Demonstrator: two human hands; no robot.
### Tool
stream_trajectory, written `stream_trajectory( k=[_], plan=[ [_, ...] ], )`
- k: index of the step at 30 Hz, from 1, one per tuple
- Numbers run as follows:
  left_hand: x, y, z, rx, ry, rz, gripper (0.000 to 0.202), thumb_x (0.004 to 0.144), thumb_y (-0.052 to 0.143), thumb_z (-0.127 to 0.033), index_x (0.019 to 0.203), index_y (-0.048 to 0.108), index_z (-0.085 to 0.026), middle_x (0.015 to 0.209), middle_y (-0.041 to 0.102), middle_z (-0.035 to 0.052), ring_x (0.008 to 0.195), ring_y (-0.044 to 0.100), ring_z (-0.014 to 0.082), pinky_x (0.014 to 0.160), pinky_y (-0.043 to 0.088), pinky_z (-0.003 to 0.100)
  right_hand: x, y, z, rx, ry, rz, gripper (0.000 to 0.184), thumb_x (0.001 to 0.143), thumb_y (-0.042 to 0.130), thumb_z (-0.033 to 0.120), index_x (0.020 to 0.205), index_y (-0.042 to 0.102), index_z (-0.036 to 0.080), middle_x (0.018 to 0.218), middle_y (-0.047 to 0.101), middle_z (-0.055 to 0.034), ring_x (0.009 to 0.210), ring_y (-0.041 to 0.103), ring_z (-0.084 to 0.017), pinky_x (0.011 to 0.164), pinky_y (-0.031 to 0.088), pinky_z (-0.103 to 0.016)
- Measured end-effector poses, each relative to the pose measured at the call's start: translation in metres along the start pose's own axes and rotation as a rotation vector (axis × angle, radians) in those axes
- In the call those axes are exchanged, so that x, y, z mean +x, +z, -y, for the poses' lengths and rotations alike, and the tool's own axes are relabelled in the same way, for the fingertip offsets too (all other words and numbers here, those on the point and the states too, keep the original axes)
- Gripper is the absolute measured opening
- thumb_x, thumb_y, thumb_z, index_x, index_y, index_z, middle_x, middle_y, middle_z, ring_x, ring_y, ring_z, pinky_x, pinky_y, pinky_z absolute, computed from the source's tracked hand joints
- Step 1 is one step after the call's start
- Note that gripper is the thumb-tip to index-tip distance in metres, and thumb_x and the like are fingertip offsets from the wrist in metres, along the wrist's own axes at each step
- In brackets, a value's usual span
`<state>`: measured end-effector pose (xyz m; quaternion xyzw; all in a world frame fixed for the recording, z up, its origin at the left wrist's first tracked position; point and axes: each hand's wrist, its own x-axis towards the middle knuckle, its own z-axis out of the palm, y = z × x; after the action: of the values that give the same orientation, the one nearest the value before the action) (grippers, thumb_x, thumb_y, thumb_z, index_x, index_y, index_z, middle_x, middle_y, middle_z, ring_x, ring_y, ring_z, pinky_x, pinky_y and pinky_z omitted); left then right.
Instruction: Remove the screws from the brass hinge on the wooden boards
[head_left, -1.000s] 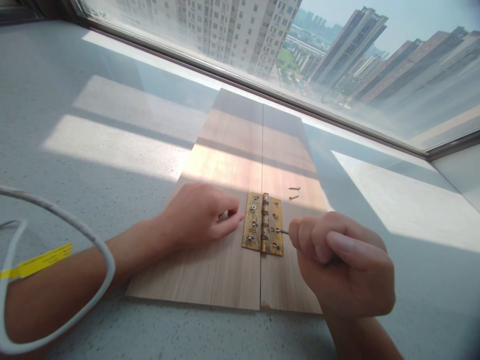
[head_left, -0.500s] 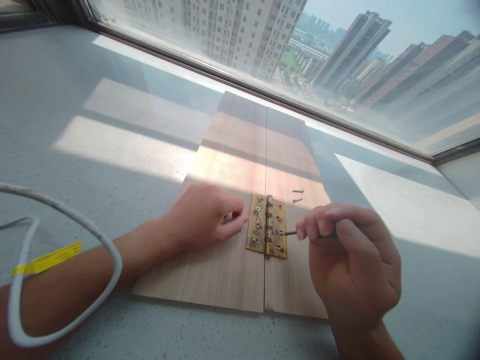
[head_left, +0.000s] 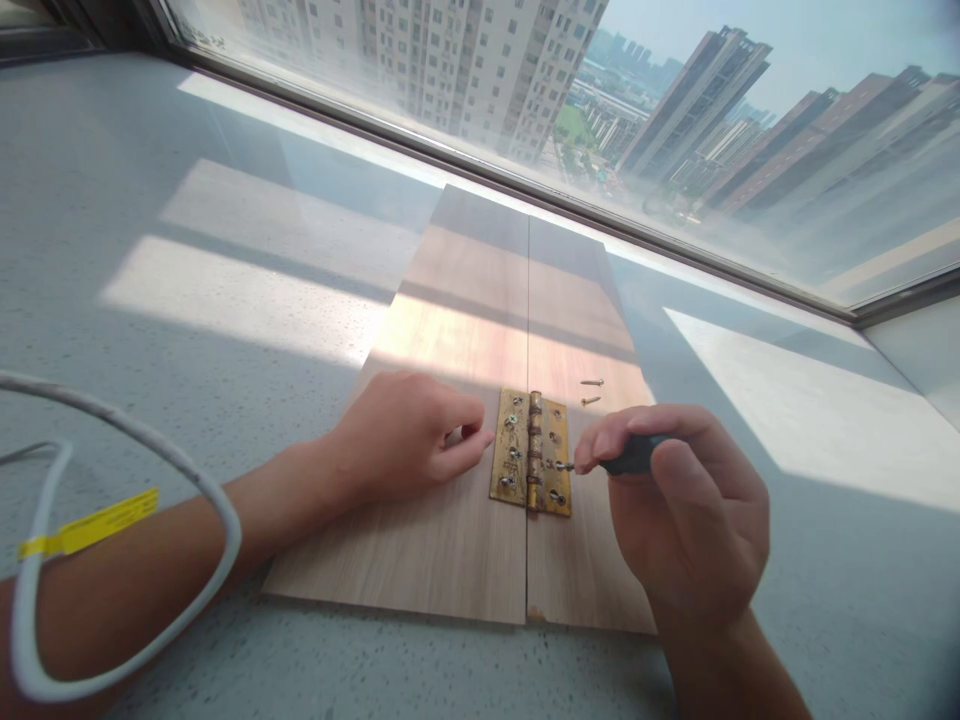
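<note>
A worn brass hinge (head_left: 534,450) lies across the seam between the left wooden board (head_left: 442,560) and the right wooden board (head_left: 592,580). Screws show in its left leaf and in the lower part of its right leaf. My right hand (head_left: 690,520) is closed around a screwdriver (head_left: 634,456) with a dark handle. Its tip meets a screw in the right leaf, third from the top. My left hand (head_left: 412,435) rests on the left board, fingers curled in a loose fist, just beside the hinge. Nothing shows in it.
Two loose screws (head_left: 591,391) lie on the right board above the hinge. A white cable (head_left: 225,500) with a yellow tag (head_left: 109,520) loops in front of my left forearm. The boards lie on a speckled stone sill (head_left: 225,340) below a window (head_left: 487,100).
My right hand has shifted slightly left and its grip has turned, so more of the dark screwdriver handle shows. My left hand stays in place on the board.
</note>
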<state>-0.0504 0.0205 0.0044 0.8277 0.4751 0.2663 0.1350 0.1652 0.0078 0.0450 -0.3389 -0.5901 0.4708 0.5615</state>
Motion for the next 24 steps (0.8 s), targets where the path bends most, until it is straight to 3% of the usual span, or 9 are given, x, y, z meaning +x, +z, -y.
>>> stream_trajectory(
  k=[2, 4, 7, 9, 12, 15, 18, 21, 24],
  plan=[
    [0.000, 0.000, 0.001, 0.001, -0.002, 0.003, 0.030, 0.085, 0.055, -0.033, 0.059, 0.059, -0.018, 0.047, 0.049, -0.0041, 0.045, 0.040, 0.0091, 0.049, 0.021, 0.027, -0.003, 0.003, -0.001, -0.067, -0.048, -0.102, 0.018, 0.094, 0.052, 0.022, 0.094, 0.071, 0.021, 0.080, 0.065, -0.0038, 0.072, 0.062, -0.019, 0.066, 0.048, -0.037],
    [0.000, 0.000, 0.001, 0.002, -0.004, 0.011, 0.030, 0.085, 0.055, -0.034, 0.060, 0.059, -0.018, 0.047, 0.049, -0.0042, 0.045, 0.040, 0.0092, 0.049, 0.021, 0.027, -0.002, 0.008, -0.002, -0.034, -0.062, -0.207, 0.021, 0.094, 0.050, 0.018, 0.088, 0.070, 0.020, 0.072, 0.060, -0.0017, 0.064, 0.058, -0.017, 0.059, 0.046, -0.034],
    [0.000, -0.001, 0.001, 0.000, -0.005, 0.017, 0.030, 0.085, 0.055, -0.034, 0.060, 0.058, -0.018, 0.047, 0.049, -0.0043, 0.045, 0.040, 0.0091, 0.050, 0.021, 0.026, 0.005, 0.017, -0.001, 0.078, -0.043, -0.298, 0.021, 0.085, 0.048, 0.012, 0.072, 0.063, 0.020, 0.056, 0.044, 0.0035, 0.049, 0.042, -0.011, 0.046, 0.032, -0.026],
    [0.001, -0.001, 0.001, -0.002, -0.004, 0.020, 0.031, 0.085, 0.055, -0.035, 0.060, 0.058, -0.018, 0.047, 0.049, -0.0043, 0.045, 0.040, 0.0089, 0.050, 0.021, 0.026, 0.011, 0.020, -0.001, 0.107, 0.006, -0.259, 0.019, 0.079, 0.048, 0.012, 0.066, 0.059, 0.020, 0.049, 0.037, 0.0054, 0.043, 0.031, -0.009, 0.042, 0.023, -0.024],
    [0.001, -0.002, 0.000, -0.009, 0.001, 0.020, 0.031, 0.086, 0.054, -0.034, 0.060, 0.058, -0.018, 0.047, 0.048, -0.0043, 0.045, 0.040, 0.0085, 0.050, 0.020, 0.027, 0.017, 0.018, 0.002, 0.098, 0.109, -0.004, 0.016, 0.076, 0.052, 0.016, 0.062, 0.058, 0.019, 0.045, 0.033, 0.0068, 0.041, 0.025, -0.008, 0.041, 0.021, -0.024],
    [0.001, -0.001, 0.000, -0.015, 0.005, 0.013, 0.031, 0.086, 0.054, -0.034, 0.060, 0.057, -0.018, 0.047, 0.048, -0.0044, 0.045, 0.040, 0.0085, 0.050, 0.019, 0.027, 0.018, 0.007, 0.003, 0.166, 0.136, 0.196, 0.009, 0.076, 0.056, 0.021, 0.068, 0.059, 0.020, 0.048, 0.034, 0.0072, 0.043, 0.027, -0.009, 0.044, 0.026, -0.025],
    [0.002, 0.000, 0.001, -0.012, 0.003, 0.012, 0.031, 0.086, 0.053, -0.035, 0.060, 0.057, -0.018, 0.047, 0.048, -0.0044, 0.045, 0.040, 0.0087, 0.050, 0.019, 0.026, 0.011, -0.004, 0.004, 0.147, 0.074, 0.145, 0.008, 0.083, 0.058, 0.021, 0.077, 0.063, 0.021, 0.056, 0.049, 0.0037, 0.051, 0.043, -0.012, 0.050, 0.036, -0.027],
    [0.002, 0.000, 0.001, -0.010, -0.003, 0.019, 0.031, 0.086, 0.053, -0.035, 0.060, 0.057, -0.018, 0.047, 0.049, -0.0044, 0.045, 0.039, 0.0087, 0.050, 0.019, 0.027, 0.001, -0.007, 0.003, -0.013, -0.004, 0.093, 0.011, 0.090, 0.059, 0.022, 0.091, 0.070, 0.022, 0.080, 0.065, -0.0033, 0.074, 0.061, -0.018, 0.067, 0.047, -0.035],
    [0.001, 0.000, 0.001, -0.007, -0.003, 0.019, 0.031, 0.086, 0.054, -0.035, 0.060, 0.057, -0.018, 0.047, 0.048, -0.0045, 0.046, 0.039, 0.0089, 0.050, 0.020, 0.027, -0.007, 0.002, 0.002, -0.058, -0.007, 0.016, 0.017, 0.094, 0.053, 0.021, 0.093, 0.070, 0.023, 0.079, 0.062, -0.0021, 0.073, 0.059, -0.017, 0.068, 0.046, -0.036]
  ],
)
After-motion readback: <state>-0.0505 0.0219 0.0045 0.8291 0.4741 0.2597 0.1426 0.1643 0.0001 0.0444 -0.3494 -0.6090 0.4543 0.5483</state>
